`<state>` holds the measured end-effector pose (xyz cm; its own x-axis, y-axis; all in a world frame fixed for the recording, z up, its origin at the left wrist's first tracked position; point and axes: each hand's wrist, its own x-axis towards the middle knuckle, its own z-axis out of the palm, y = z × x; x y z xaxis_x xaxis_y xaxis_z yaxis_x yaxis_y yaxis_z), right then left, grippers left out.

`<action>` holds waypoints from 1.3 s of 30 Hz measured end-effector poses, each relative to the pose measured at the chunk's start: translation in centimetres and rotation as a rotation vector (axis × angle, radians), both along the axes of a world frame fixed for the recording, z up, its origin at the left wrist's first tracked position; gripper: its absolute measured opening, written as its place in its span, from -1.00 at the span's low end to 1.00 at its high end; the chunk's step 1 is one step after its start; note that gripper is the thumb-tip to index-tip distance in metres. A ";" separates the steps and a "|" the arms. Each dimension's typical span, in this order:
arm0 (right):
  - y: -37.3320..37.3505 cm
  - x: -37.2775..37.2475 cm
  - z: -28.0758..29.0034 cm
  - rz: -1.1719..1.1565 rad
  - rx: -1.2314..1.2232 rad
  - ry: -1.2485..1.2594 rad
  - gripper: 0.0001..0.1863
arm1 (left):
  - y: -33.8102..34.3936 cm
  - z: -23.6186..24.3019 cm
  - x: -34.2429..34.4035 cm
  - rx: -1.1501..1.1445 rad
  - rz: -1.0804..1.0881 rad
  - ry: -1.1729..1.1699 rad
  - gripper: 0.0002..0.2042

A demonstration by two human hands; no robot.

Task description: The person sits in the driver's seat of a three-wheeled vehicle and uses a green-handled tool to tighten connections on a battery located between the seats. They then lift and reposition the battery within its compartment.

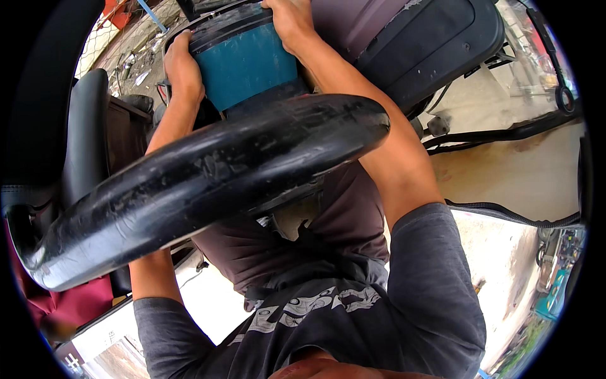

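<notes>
A teal box with a black top and black base (246,66) stands beyond my knees at the top of the view; it looks like a large battery, but I cannot be sure. My left hand (184,68) grips its left side, thumb along the black upper edge and the other fingers hidden behind it. On the opposite side, my right hand (292,24) is closed on the upper right corner, with its fingertips partly cut off by the picture's edge. Both forearms stretch forward around a thick, scuffed black curved bar (208,167), which crosses in front of me and covers part of them.
A black padded seat or panel (432,54) lies right of the box, beside a purplish surface (353,22). Another black cushion (88,126) stands at the left. Dark cables (505,134) run along the right, over a pale stained panel (505,180). Wire mesh (104,41) shows at the far left.
</notes>
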<state>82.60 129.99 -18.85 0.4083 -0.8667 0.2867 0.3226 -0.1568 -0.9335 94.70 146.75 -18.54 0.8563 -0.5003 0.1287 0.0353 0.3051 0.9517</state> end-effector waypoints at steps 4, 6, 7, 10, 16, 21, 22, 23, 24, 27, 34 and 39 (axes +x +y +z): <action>0.2 -0.1 0.2 -0.091 -0.073 0.074 -0.63 | 0.3 1.0 -0.5 0.149 0.019 -0.051 -0.55; 0.2 -0.4 0.2 -0.135 -0.133 0.052 -0.62 | 0.6 2.3 -1.5 0.232 0.048 -0.091 -0.51; -0.1 -0.5 0.3 -0.076 -0.089 0.072 -0.60 | 1.2 3.2 -2.3 0.321 0.062 -0.188 -0.50; 0.3 -0.4 0.2 -0.117 -0.084 0.090 -0.59 | 2.2 2.1 -3.3 0.346 0.617 -1.015 -0.57; 0.6 0.7 0.5 -0.094 -0.034 0.110 -0.60 | 4.4 2.2 -7.7 0.638 -0.751 -0.854 -0.79; -2.5 -2.3 -0.6 -0.135 -0.027 0.108 -0.60 | 0.5 -1.5 -9.6 0.655 -0.989 -1.237 -0.60; 0.2 0.8 0.5 -0.021 -0.013 0.069 -0.60 | 2.3 -1.6 -8.8 0.639 -0.860 -1.364 -0.67; 0.5 1.1 0.5 -0.010 -0.024 0.063 -0.60 | 0.5 -3.5 -8.9 0.533 -0.797 -1.505 -0.74; -0.1 0.9 -0.1 -0.022 -0.031 0.072 -0.59 | -1.6 -5.0 -9.7 0.402 -0.749 -1.636 -0.80; -0.3 -0.2 0.2 -0.026 -0.014 0.033 -0.60 | -3.6 -6.0 -13.7 0.827 -0.594 -1.678 -0.70; 0.6 -1.0 1.1 0.042 0.050 0.056 -0.70 | -3.9 -6.7 -14.7 0.807 -0.578 -1.501 -0.64; 1.0 -0.9 1.3 0.011 0.030 0.022 -0.65 | -3.9 -6.8 -14.6 0.751 -0.589 -1.454 -0.65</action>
